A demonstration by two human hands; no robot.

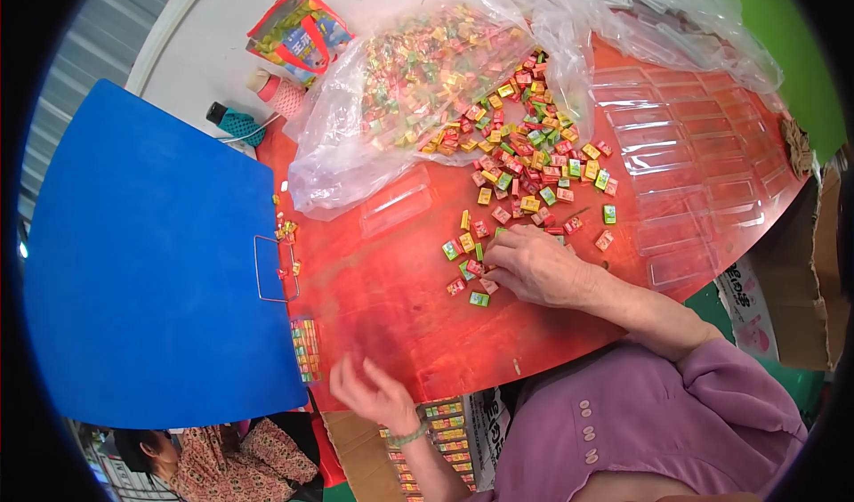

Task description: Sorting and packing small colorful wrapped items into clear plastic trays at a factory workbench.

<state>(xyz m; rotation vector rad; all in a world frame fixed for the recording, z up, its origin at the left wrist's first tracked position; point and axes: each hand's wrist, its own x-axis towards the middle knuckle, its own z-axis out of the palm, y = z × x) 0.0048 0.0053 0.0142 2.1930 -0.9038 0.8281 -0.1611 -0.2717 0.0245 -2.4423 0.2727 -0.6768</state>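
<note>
Boxes [530, 204] nr R hand [540, 268]

Bright, diffuse light is filling the scene, while glare is streaking the clear trays [658, 137] at right. The left hand [378, 397] is blurring slightly. Fisheye distortion is bending the blue panel [160, 262] at left.

Glossy boxes [530, 205] (bag [331, 159]: crinkled plastic)
</note>
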